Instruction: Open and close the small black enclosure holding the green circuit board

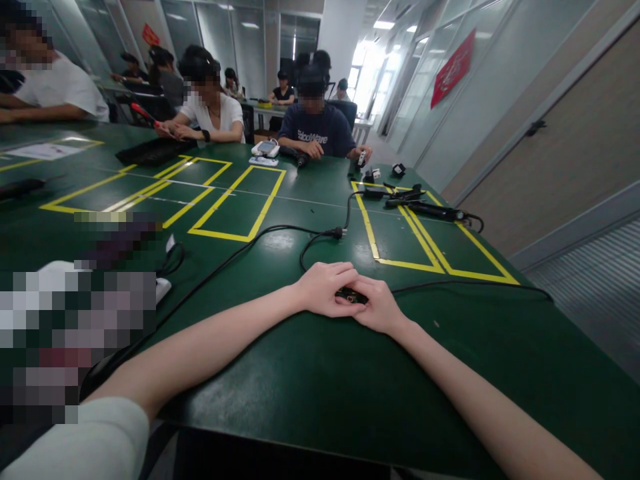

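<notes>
My left hand (327, 288) and my right hand (379, 304) meet low over the green table, with fingers curled and overlapping. Between them is a small black object (351, 296) with a brassy metal spot; most of it is covered by my fingers, and its kind cannot be made out. A black cable (470, 283) emerges beside my right hand and runs to the right edge. Beyond my left hand lies a black power plug (339, 233), its cord looping back behind that hand. Whether either cord joins the object is hidden.
Yellow tape rectangles (250, 238) mark the green table (280, 393). A black hot-tool-like device (425, 211) with its cord lies at the far right. Opposite, a person in a dark shirt (315, 127) handles small parts; a black tray (155, 151) sits farther left. Pixelated items crowd the near left.
</notes>
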`<action>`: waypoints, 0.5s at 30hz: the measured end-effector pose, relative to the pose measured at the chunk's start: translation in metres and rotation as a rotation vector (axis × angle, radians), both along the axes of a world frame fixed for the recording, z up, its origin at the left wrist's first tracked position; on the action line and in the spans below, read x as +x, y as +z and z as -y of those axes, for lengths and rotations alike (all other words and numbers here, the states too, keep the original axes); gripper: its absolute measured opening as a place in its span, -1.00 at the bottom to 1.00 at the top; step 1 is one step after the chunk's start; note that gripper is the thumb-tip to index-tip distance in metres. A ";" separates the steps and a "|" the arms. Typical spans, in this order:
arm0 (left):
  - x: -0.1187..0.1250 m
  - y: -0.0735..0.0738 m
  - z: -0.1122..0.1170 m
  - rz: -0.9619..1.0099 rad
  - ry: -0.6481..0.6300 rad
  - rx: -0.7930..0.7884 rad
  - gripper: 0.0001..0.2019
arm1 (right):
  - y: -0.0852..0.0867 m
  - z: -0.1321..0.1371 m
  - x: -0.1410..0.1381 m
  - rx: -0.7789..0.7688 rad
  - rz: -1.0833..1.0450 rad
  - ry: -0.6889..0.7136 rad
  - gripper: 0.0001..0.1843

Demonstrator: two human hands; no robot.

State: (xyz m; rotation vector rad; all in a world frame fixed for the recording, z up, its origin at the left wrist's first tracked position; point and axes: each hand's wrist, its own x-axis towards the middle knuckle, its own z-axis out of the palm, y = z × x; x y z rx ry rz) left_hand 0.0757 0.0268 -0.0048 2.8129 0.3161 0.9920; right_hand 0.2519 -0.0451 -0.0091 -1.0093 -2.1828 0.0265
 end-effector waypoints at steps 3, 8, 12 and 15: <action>-0.001 0.003 0.000 -0.035 0.028 -0.055 -0.53 | 0.000 0.004 0.007 0.142 0.125 -0.075 -0.79; -0.001 0.004 0.000 -0.146 0.041 -0.118 -0.51 | -0.001 0.006 0.016 0.223 0.201 -0.102 -0.70; -0.005 0.011 -0.004 -0.253 0.082 -0.114 -0.48 | -0.001 0.001 0.015 0.177 0.224 -0.062 -0.67; -0.009 0.023 -0.010 -0.389 0.081 -0.158 -0.47 | 0.000 0.000 0.013 0.115 0.225 -0.047 -0.69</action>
